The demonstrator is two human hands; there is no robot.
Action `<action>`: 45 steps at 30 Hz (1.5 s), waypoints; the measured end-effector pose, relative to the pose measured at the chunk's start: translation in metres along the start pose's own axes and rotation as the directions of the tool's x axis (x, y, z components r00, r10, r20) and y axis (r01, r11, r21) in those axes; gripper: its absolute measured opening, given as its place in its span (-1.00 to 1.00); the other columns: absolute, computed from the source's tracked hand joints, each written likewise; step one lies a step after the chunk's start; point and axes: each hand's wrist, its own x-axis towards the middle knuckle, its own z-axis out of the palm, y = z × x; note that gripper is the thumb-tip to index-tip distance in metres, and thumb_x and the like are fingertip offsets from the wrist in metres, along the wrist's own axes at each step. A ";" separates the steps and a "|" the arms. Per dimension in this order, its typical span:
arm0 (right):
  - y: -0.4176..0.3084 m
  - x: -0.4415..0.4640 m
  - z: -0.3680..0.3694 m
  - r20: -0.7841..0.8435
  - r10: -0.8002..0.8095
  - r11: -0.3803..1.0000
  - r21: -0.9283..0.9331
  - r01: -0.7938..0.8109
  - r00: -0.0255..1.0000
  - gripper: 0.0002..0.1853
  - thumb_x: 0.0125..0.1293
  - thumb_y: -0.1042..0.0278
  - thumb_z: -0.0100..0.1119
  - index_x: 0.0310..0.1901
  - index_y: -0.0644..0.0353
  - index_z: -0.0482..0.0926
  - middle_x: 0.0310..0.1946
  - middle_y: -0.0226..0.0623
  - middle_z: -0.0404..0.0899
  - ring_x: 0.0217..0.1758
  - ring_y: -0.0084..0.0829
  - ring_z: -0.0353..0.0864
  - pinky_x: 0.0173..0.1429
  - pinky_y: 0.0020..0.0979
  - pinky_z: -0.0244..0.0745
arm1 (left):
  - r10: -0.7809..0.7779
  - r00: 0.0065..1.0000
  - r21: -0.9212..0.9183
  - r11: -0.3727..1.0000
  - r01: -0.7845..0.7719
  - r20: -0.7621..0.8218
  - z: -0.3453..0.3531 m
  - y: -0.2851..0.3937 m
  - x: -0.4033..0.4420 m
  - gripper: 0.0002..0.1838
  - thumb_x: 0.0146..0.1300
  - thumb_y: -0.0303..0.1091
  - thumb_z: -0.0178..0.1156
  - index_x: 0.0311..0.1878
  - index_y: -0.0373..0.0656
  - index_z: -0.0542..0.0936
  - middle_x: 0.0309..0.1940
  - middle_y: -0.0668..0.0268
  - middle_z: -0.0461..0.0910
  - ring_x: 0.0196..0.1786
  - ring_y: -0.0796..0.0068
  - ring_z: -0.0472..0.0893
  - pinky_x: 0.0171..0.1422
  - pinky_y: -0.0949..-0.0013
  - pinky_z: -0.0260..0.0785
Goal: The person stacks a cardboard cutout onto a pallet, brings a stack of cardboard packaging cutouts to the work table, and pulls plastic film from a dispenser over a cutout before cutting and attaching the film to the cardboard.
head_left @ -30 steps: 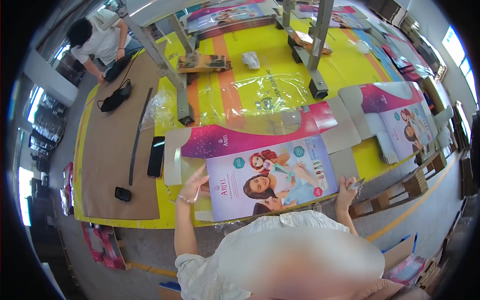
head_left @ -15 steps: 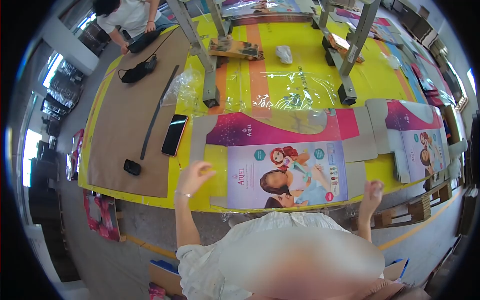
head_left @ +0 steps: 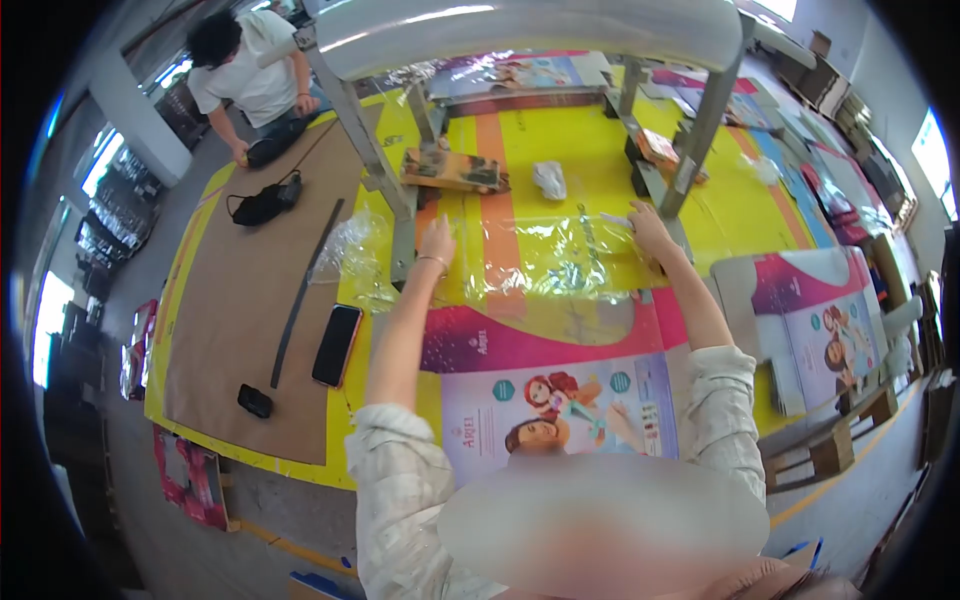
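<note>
Both my arms reach forward over the printed cardboard sheet (head_left: 500,400), which shows a doll and the word ARIEL. My left hand (head_left: 437,243), fingers pointing forward, is at the left side of a clear plastic film (head_left: 545,260). My right hand (head_left: 650,228) is at the film's right side, its fingers stretched out toward a shiny part of it. Whether the fingertips touch the film is hard to make out. The film lies wrinkled and glossy over the yellow tabletop, behind the printed sheet.
A large film roll (head_left: 530,40) spans a metal frame (head_left: 365,150) ahead. Left lie a phone (head_left: 337,345), a small black object (head_left: 255,401) and crumpled plastic (head_left: 345,245). More printed sheets (head_left: 835,330) stand right. Another person (head_left: 255,75) works at the far left.
Both my hands have moved forward from beside the printed sheet to the sides of the clear film. The view has tilted up, bringing the film roll into sight.
</note>
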 end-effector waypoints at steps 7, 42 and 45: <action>0.019 0.038 0.013 0.234 0.063 0.975 -0.224 -0.010 0.970 -0.82 -0.11 0.61 -0.06 -0.44 0.26 0.53 -0.25 -0.08 0.39 -0.16 -0.14 0.39 -0.08 -0.27 0.35 | -0.350 0.937 0.319 0.886 0.335 -0.013 0.018 -0.015 0.040 -0.72 0.03 -0.30 0.08 -0.20 -0.24 0.48 -0.25 -0.01 0.46 -0.09 0.17 0.46 -0.05 0.29 0.31; -0.144 -0.197 -0.103 0.081 0.044 0.989 0.139 -0.055 0.996 -0.81 -0.25 0.54 0.09 -0.47 0.21 0.42 -0.36 -0.24 0.41 -0.21 -0.17 0.38 -0.17 -0.27 0.34 | 0.397 0.852 -0.013 0.908 -0.418 0.341 -0.056 0.134 -0.218 -0.40 -0.05 -0.02 0.17 0.13 0.14 0.33 0.28 0.24 -0.01 0.32 0.08 -0.07 0.31 0.01 -0.21; -0.120 -0.233 -0.100 0.167 0.252 0.957 0.107 -0.271 0.953 -0.83 -0.21 0.51 0.11 -0.46 0.20 0.44 -0.34 -0.22 0.41 -0.22 -0.16 0.40 -0.16 -0.24 0.36 | 0.381 0.812 -0.016 0.908 -0.418 0.442 -0.047 0.118 -0.238 -0.36 -0.04 0.01 0.15 0.18 0.16 0.27 0.30 0.27 -0.08 0.33 0.02 -0.14 0.32 -0.03 -0.27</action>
